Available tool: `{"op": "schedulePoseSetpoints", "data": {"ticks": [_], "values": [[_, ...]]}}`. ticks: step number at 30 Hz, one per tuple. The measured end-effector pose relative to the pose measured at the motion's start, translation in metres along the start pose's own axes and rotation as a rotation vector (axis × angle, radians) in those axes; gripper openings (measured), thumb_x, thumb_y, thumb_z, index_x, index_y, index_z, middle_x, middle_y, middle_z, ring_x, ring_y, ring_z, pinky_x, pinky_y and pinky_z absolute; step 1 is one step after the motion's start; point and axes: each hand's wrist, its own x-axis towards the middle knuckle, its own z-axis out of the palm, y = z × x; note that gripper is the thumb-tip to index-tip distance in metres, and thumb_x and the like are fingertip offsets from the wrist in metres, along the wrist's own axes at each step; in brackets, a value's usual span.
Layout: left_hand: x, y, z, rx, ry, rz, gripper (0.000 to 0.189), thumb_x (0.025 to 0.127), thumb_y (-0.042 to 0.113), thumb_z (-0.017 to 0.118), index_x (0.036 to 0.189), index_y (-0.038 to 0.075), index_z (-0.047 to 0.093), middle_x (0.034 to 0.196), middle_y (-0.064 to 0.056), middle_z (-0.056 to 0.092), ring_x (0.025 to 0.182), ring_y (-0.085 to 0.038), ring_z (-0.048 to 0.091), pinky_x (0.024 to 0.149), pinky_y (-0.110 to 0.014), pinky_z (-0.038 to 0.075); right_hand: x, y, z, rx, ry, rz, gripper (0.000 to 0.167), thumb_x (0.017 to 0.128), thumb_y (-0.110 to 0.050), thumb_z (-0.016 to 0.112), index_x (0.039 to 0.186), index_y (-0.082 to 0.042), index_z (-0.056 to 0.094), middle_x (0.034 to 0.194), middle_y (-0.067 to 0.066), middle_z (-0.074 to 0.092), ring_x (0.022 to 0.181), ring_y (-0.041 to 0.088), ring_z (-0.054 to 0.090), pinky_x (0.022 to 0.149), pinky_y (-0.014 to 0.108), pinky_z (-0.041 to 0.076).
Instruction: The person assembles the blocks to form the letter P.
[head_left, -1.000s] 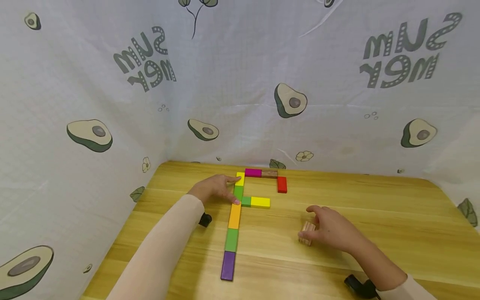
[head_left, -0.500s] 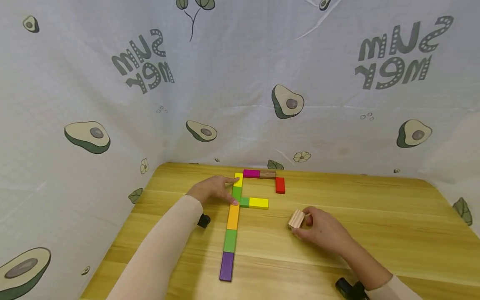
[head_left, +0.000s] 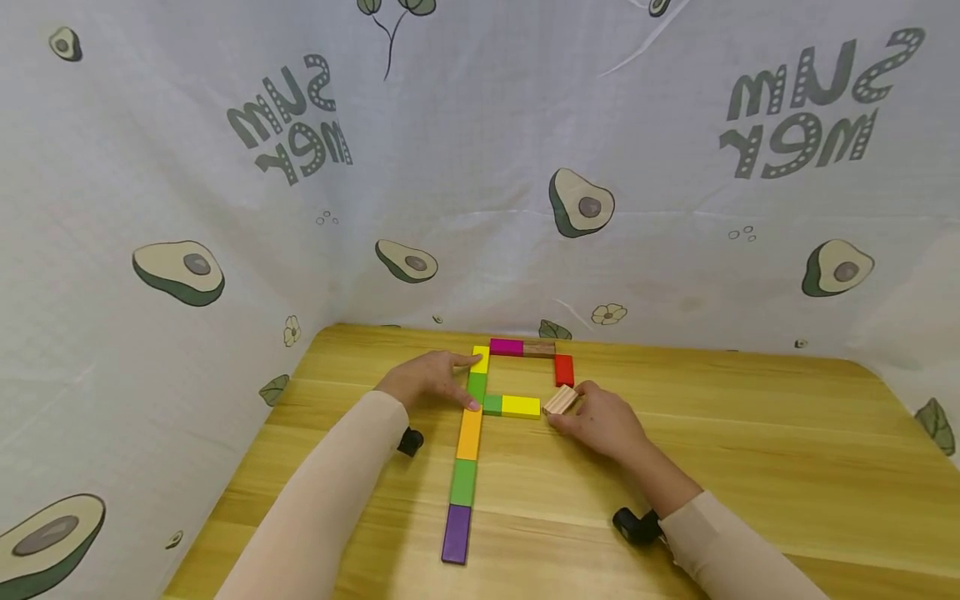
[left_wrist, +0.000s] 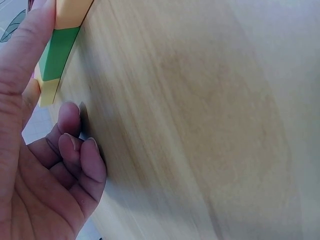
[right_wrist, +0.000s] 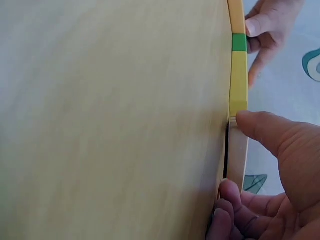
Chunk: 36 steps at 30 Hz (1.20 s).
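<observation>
My right hand (head_left: 603,421) pinches a plain striped wooden block (head_left: 562,399) between thumb and fingers, slightly tilted beside the right end of a yellow block (head_left: 521,407) and just below a red block (head_left: 564,372). A small green block (head_left: 492,405) joins that yellow block to a column. My left hand (head_left: 427,379) rests on this column, index finger on the upper yellow block (head_left: 482,367) and thumb near the top of the orange block (head_left: 469,435). Its other fingers hang loosely curled in the left wrist view. A green block (head_left: 477,384) lies between finger and thumb.
Below the orange block, a lighter green block (head_left: 462,483) and a purple block (head_left: 456,533) continue the column. A magenta block (head_left: 506,347) and a brown block (head_left: 538,349) form the top row. The wooden table (head_left: 750,433) meets an avocado-print cloth (head_left: 480,225) behind.
My right hand has carried the striped wooden block leftward and away from me, from the table's right side to beside the yellow block, turning it on the way. My left hand has stayed put.
</observation>
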Motion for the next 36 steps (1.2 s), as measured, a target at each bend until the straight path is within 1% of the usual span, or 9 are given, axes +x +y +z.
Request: {"op": "schedulePoseSetpoints", "data": {"ticks": [7, 14, 18, 21, 24, 27, 29, 34, 36], "values": [[-0.001, 0.0, 0.0, 0.0, -0.002, -0.007, 0.097, 0.072, 0.061, 0.087, 0.154, 0.05, 0.037, 0.168, -0.006, 0.033, 0.154, -0.032, 0.032, 0.125, -0.058, 0.028, 0.003, -0.001, 0.001, -0.025, -0.009, 0.008, 0.082, 0.085, -0.053, 0.078, 0.136, 0.006, 0.054, 0.087, 0.007, 0.068, 0.075, 0.02, 0.061, 0.063, 0.031, 0.048], [0.0, 0.001, 0.0, -0.002, -0.002, -0.005, 0.097, 0.072, 0.061, 0.087, 0.154, 0.051, 0.037, 0.168, -0.006, 0.033, 0.154, -0.033, 0.032, 0.124, -0.06, 0.028, 0.003, -0.001, 0.001, -0.049, -0.008, 0.014, 0.087, 0.085, -0.055, 0.077, 0.141, 0.006, 0.051, 0.088, 0.007, 0.069, 0.079, 0.021, 0.061, 0.069, 0.038, 0.053], [0.002, 0.0, 0.002, -0.014, -0.001, 0.011, 0.097, 0.071, 0.06, 0.087, 0.154, 0.051, 0.037, 0.168, -0.004, 0.033, 0.154, -0.032, 0.032, 0.124, -0.061, 0.028, 0.001, 0.001, 0.0, -0.028, -0.011, 0.02, 0.088, 0.085, -0.055, 0.077, 0.143, 0.005, 0.049, 0.087, 0.007, 0.069, 0.078, 0.021, 0.061, 0.068, 0.035, 0.053], [0.002, -0.001, 0.003, -0.033, -0.002, 0.032, 0.097, 0.071, 0.059, 0.088, 0.154, 0.05, 0.038, 0.168, -0.003, 0.034, 0.154, -0.032, 0.032, 0.124, -0.061, 0.027, -0.002, 0.003, -0.002, 0.015, -0.026, 0.031, 0.089, 0.085, -0.055, 0.077, 0.145, 0.004, 0.047, 0.091, 0.009, 0.069, 0.078, 0.02, 0.061, 0.066, 0.031, 0.052], [0.003, -0.003, 0.004, -0.038, -0.002, 0.056, 0.098, 0.071, 0.059, 0.087, 0.155, 0.049, 0.038, 0.168, -0.002, 0.033, 0.154, -0.033, 0.031, 0.124, -0.062, 0.027, -0.005, 0.008, -0.005, 0.074, -0.045, 0.04, 0.09, 0.086, -0.056, 0.076, 0.147, 0.002, 0.045, 0.097, 0.011, 0.069, 0.078, 0.02, 0.06, 0.065, 0.03, 0.052], [0.003, -0.005, 0.003, -0.037, -0.004, 0.074, 0.098, 0.071, 0.061, 0.086, 0.155, 0.048, 0.037, 0.168, -0.003, 0.033, 0.154, -0.033, 0.032, 0.124, -0.061, 0.027, -0.008, 0.016, -0.009, 0.125, -0.06, 0.036, 0.089, 0.087, -0.057, 0.075, 0.148, -0.001, 0.044, 0.102, 0.012, 0.068, 0.08, 0.02, 0.06, 0.067, 0.03, 0.052], [0.003, -0.008, 0.002, -0.04, -0.002, 0.08, 0.098, 0.071, 0.063, 0.086, 0.155, 0.048, 0.038, 0.167, -0.003, 0.034, 0.153, -0.032, 0.033, 0.124, -0.06, 0.028, -0.009, 0.022, -0.014, 0.142, -0.066, 0.017, 0.088, 0.088, -0.057, 0.074, 0.148, -0.001, 0.043, 0.103, 0.012, 0.068, 0.081, 0.02, 0.06, 0.069, 0.031, 0.053], [0.003, -0.013, 0.002, -0.076, 0.006, 0.085, 0.098, 0.071, 0.065, 0.084, 0.156, 0.044, 0.039, 0.167, -0.005, 0.035, 0.153, -0.032, 0.033, 0.125, -0.059, 0.026, -0.017, 0.039, -0.029, 0.123, -0.078, -0.016, 0.086, 0.092, -0.056, 0.07, 0.149, 0.002, 0.041, 0.103, 0.012, 0.068, 0.083, 0.019, 0.061, 0.07, 0.032, 0.052], [0.002, -0.014, 0.002, -0.087, 0.011, 0.087, 0.098, 0.072, 0.065, 0.084, 0.156, 0.043, 0.04, 0.167, -0.005, 0.034, 0.154, -0.032, 0.032, 0.126, -0.059, 0.025, -0.02, 0.047, -0.036, 0.109, -0.081, -0.013, 0.086, 0.093, -0.056, 0.068, 0.149, 0.003, 0.04, 0.104, 0.013, 0.069, 0.084, 0.019, 0.062, 0.07, 0.033, 0.053]]}}
